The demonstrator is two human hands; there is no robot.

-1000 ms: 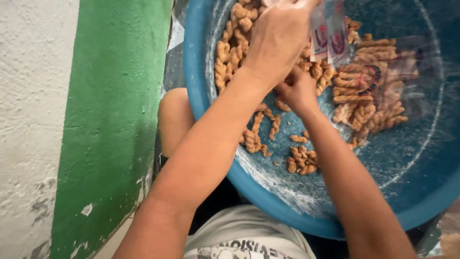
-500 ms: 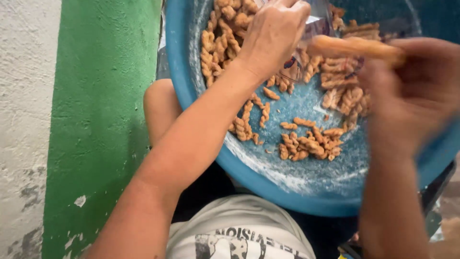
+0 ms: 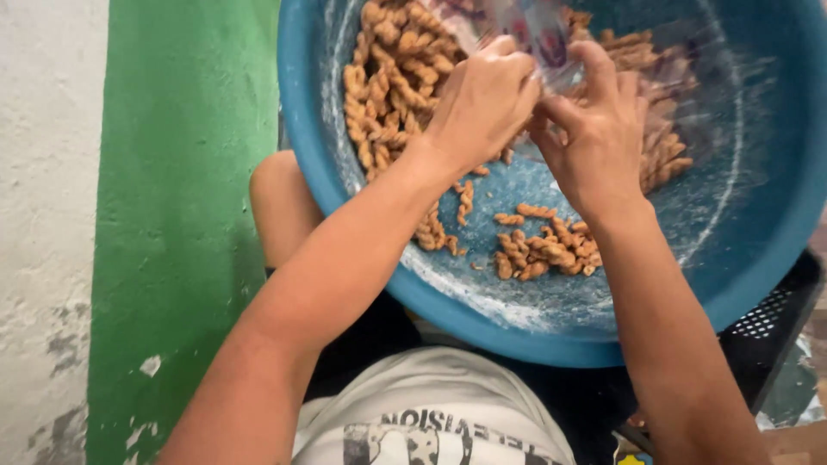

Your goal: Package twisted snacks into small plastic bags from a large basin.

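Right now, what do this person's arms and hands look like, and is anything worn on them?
Both arms are bare from above the elbow down: no sleeves, gloves, watch or bracelets show. The left hand and the right hand carry no rings that I can see. The forearms are slim and lightly haired. The fingernails are too small to judge. Lower down shows a white shirt with a dark print.

From my seat: both forearms stretch forward, left hand [image 3: 484, 103] curled knuckles-up, right hand [image 3: 596, 129] beside it, fingers pinched, the two hands nearly touching.
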